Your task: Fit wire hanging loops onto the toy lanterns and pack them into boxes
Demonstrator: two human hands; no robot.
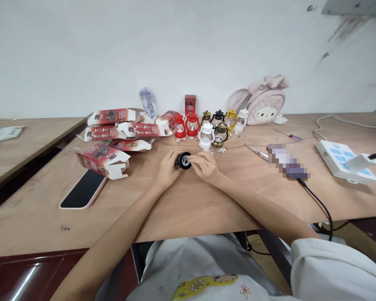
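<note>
My left hand [168, 169] is wrapped round a small black lantern [181, 167], tipped so that its round underside faces me. Some pale and shiny detail shows inside that underside, too small to name. At its right edge, my right hand [207, 168] has thumb and fingers pinched together; whatever is between them cannot be made out. Just beyond my hands stands a group of miniature lanterns: two red lanterns [192, 125], white lanterns [206, 137], a gold lantern [230, 120], and black and bronze-coloured ones [219, 136]. Small metal bits [223, 152] lie in front of them.
Several red and white cartons [105, 156] lie at left, over a phone [83, 190]. Behind are a bottle [148, 102], an upright red box [190, 105] and a pink bag [266, 106]. To the right lie screwdrivers [290, 135], a blurred-out device [286, 161] and a power strip [335, 156].
</note>
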